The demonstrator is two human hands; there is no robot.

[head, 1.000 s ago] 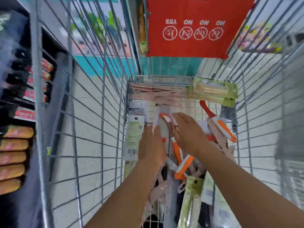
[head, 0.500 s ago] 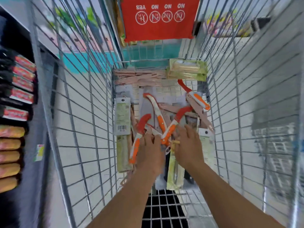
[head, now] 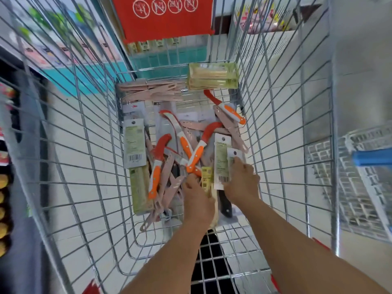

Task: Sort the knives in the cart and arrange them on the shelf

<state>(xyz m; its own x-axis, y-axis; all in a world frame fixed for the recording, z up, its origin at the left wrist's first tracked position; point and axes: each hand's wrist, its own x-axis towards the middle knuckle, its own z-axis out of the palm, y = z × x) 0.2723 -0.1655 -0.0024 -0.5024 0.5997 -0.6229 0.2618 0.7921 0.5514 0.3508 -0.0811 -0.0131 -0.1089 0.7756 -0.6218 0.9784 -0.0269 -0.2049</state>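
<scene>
Down into the wire cart (head: 275,115) we look, a silver steel grid on every side, and both hands are deep in the pile of knives. Up top hangs a red plastic flap (head: 162,16) printed with four white crossed-out circle pictograms; any wording on it is cut off by the frame.

The left hand (head: 197,198) lies knuckles up near the middle of the basket floor, fingers curled down where an orange-handled knife (head: 196,154) ends and a small yellow tag (head: 206,177) sits; whether it actually grips either one I cannot tell. The right hand (head: 242,183) is just beside it, fingers bent over the lower edge of a long white backing card (head: 221,162) with a barcode and fine print too small to read, and touching a smaller white card (head: 233,154) with a hang hole; it looks pinched, thumb hidden.

On the left of the floor lies a pale green carded pack (head: 135,145), barcode showing, text illegible. Beside it, a knife with a red blade cover (head: 158,162) and glossy orange-and-white handle. Two more of the same kind cross in an X in the middle. Pale pink plastic knives (head: 152,92) are stacked flat along the far end, others scattered loose. A clear green-tinted box (head: 212,78) sits at the far right corner. A black handle (head: 224,203) pokes out between the wrists.
</scene>
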